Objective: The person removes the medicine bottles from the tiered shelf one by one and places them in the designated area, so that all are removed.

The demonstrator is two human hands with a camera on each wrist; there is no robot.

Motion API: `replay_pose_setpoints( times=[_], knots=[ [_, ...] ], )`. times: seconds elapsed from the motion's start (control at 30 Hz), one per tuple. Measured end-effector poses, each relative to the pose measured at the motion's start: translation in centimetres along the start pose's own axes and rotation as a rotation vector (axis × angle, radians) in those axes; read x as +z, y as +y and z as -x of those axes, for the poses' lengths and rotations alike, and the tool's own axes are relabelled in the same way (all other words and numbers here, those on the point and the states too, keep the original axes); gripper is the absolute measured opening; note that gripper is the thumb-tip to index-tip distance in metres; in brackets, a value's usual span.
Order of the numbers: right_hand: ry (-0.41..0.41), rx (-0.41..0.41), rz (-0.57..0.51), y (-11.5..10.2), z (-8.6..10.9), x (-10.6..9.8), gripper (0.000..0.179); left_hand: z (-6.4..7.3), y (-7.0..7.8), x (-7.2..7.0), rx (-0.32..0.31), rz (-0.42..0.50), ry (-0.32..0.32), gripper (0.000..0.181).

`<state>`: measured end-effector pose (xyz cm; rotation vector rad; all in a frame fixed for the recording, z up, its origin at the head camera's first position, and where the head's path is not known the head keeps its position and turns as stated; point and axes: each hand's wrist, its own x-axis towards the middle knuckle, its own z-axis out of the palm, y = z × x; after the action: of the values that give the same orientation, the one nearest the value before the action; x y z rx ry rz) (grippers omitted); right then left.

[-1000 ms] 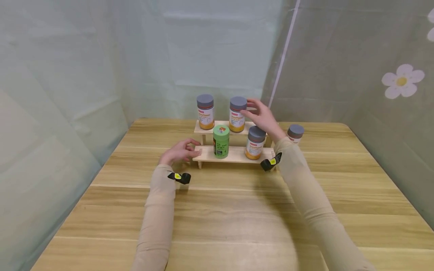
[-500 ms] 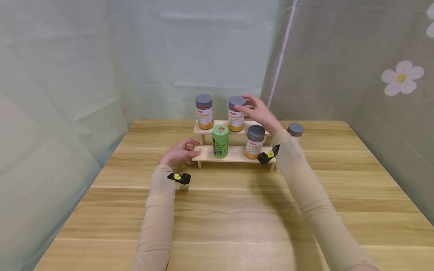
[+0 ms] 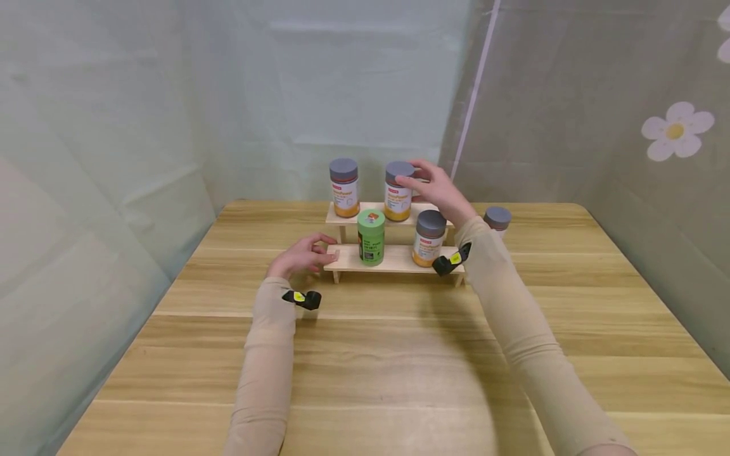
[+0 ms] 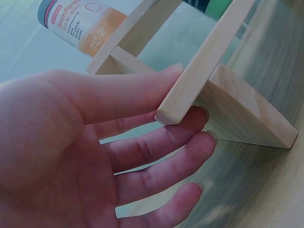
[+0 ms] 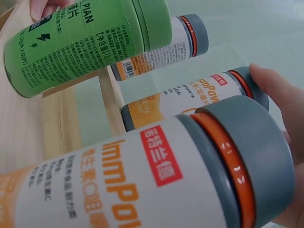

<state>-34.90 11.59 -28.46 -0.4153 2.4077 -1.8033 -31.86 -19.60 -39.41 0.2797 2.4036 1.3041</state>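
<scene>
My left hand [image 3: 302,256] pinches the left end of the lower board of a two-tier wooden display rack [image 3: 398,259]. In the left wrist view the thumb [image 4: 142,90] lies on top and the fingers curl below the board. With thumb and fingers on its grey lid, my right hand [image 3: 441,193] holds a white-and-orange supplement bottle [image 3: 397,204] standing upright on the upper tier. Left of it is a matching bottle [image 3: 345,197]. The lower tier carries a green bottle [image 3: 371,246] and another grey-lidded bottle [image 3: 428,246], which looms close in the right wrist view.
One more grey-lidded bottle [image 3: 498,217] stands right of the rack, partly hidden by my right sleeve [image 3: 507,285]. Under everything is a wood-grain table [image 3: 365,367]. Pale cloth [image 3: 342,76] hangs behind it, with grey flowered cloth [image 3: 570,114] at the right.
Early in this second my right hand shifted slightly left and up, bringing its thumb farther across the bottle's lid. The bottles, rack and left hand have stayed in place.
</scene>
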Motion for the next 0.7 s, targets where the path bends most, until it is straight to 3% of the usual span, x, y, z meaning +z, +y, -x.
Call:
replay_pose_setpoints(
  times=[0.7],
  knots=[
    [0.126,-0.032,-0.032,-0.2,0.3,-1.3,0.057,-0.2,0.3,-0.1,-0.005,-0.007,0.013,0.054]
  ],
)
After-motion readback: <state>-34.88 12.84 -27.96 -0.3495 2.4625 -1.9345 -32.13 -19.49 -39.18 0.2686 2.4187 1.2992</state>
